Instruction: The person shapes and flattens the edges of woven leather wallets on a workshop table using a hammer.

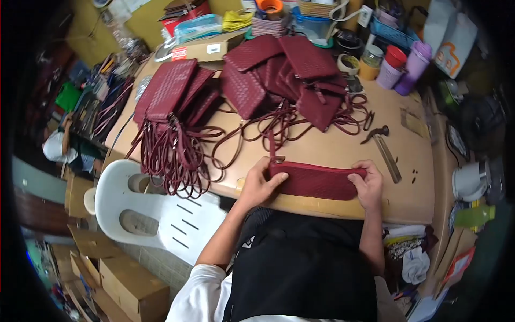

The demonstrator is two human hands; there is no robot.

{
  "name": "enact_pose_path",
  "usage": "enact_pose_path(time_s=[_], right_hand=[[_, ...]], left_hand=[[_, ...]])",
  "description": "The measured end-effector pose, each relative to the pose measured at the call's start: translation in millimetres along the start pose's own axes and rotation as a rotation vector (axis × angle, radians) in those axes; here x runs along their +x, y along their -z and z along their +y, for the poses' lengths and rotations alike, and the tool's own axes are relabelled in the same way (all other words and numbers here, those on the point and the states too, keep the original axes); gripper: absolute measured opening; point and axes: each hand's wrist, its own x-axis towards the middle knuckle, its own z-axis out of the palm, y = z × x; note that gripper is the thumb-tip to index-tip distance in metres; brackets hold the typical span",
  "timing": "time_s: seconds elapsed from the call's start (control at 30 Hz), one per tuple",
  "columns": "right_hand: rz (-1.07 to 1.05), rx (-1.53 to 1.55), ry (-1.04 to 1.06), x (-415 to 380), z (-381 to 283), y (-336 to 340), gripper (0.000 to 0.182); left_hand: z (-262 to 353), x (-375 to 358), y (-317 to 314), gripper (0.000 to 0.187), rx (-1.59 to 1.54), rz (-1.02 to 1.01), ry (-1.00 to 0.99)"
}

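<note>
At the near edge of the surface (332,206), the left hand (260,185) and right hand (368,185) each pinch an end of a maroon woven pouch (316,181). It overhangs slightly, so it could slip into the lap. Tangled straps (177,155) crowd the left; bare room lies right, toward the hammer (375,132).

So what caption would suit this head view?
Both hands, left hand and right hand, grip a maroon woven pouch at the table edge.

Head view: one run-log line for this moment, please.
left hand gripping | right hand gripping | held: maroon pouch | on: table
</note>
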Motion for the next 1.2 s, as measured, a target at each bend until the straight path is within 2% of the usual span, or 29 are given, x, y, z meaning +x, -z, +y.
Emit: enact_pose_path(time_s=[0.03, 0.07, 0.13, 0.17, 0.23, 0.33, 0.47, 0.5, 0.57, 0.6, 0.67, 0.73, 0.8, 0.87, 0.9, 0.93, 1.0, 1.03, 1.07, 1.13, 1.17, 1.2], right_hand=[[-0.020, -0.006, -0.009, -1.4, -3.0, -0.7, 0.026], [0.020, -0.025, -0.012, -2.7, -7.2, -3.0, 0.026], [0.014, 0.068, -0.090, -4.5, -15.3, -6.2, 0.031], [0.056, 0.050, -0.086, -6.0, -16.1, -5.7, 0.031], [-0.017, 0.148, -0.077, -8.0, -12.1, -4.3, 0.035], [-0.021, 0.235, -0.120, -11.2, -6.8, -1.5, 0.033], [0.043, 0.191, -0.219, -12.0, -6.4, -1.3, 0.020], [0.034, 0.199, -0.221, -11.7, -5.0, -2.0, 0.020], [0.176, 0.065, -0.138, -10.3, -0.9, -0.8, 0.012], [0.195, 0.086, -0.149, -10.0, 0.3, 2.4, 0.009], [0.184, 0.117, -0.099, -10.2, 5.5, 6.3, 0.008], [0.167, 0.125, -0.110, -10.7, 7.6, 6.2, 0.008], [0.163, 0.128, -0.127, -11.2, 9.0, 8.1, 0.007], [0.115, 0.099, -0.110, -7.2, 9.4, 10.8, 0.008], [0.093, 0.100, -0.051, -6.0, 3.7, 11.2, 0.010], [0.093, 0.099, -0.052, -5.0, -4.9, 9.3, 0.010], [0.011, 0.126, 0.165, -3.4, -27.4, 3.7, 0.012], [-0.125, -0.107, 0.347, 3.1, -39.9, 10.6, 0.014], [-0.123, -0.109, 0.345, 3.4, -56.3, 12.4, 0.014], [-0.330, -0.530, 0.460, 4.9, -81.3, 14.5, 0.015], [-0.331, -0.536, 0.457, 1.7, -79.7, 20.9, 0.015], [-0.467, -0.644, 0.301, -6.2, -74.9, 32.4, 0.017]], left_hand=[[2.7, 2.6, -3.6, 0.038, -0.272, -0.037, 0.128], [5.9, 3.4, -1.8, 0.036, -0.367, -0.079, 0.164], [0.8, 3.1, -9.8, 0.040, -0.547, -0.003, 0.111], [0.4, 4.1, -14.8, 0.042, -0.580, 0.035, 0.094], [-7.4, 2.2, -17.6, 0.045, -0.637, 0.076, 0.098], [-3.9, -2.2, -19.5, 0.039, -0.688, 0.118, 0.112], [-14.6, -7.4, -18.5, 0.038, -0.710, 0.143, 0.101], [-12.9, -7.1, -18.7, 0.038, -0.625, 0.181, 0.082], [-6.7, -4.3, -19.8, 0.042, -0.479, 0.330, 0.093], [-1.3, -2.6, -16.2, 0.043, -0.183, 0.453, 0.061], [-20.9, -3.0, -5.2, 0.044, 0.238, 0.531, -0.076], [-37.0, -8.0, 0.1, 0.046, 0.015, 0.473, -0.011], [-45.9, -10.6, 6.7, 0.059, -0.249, 0.430, 0.074], [-16.1, -8.2, 15.8, 0.078, -0.419, 0.352, 0.123], [-12.4, -7.9, 23.8, 0.091, -0.359, 0.238, 0.133], [-9.6, -4.9, 23.8, 0.091, -0.361, 0.238, 0.135], [-3.1, 0.2, 21.4, 0.093, -0.385, 0.075, -0.042], [17.0, -1.6, 21.0, 0.100, -0.515, -0.019, 0.109], [26.8, -0.5, 19.6, 0.089, -0.556, -0.100, 0.072], [18.1, -1.1, 21.5, 0.072, -0.352, -0.202, -0.072], [20.7, -10.1, 29.9, 0.058, -0.166, -0.274, -0.086], [27.6, -12.4, 37.4, 0.060, 0.056, -0.429, -0.099]])
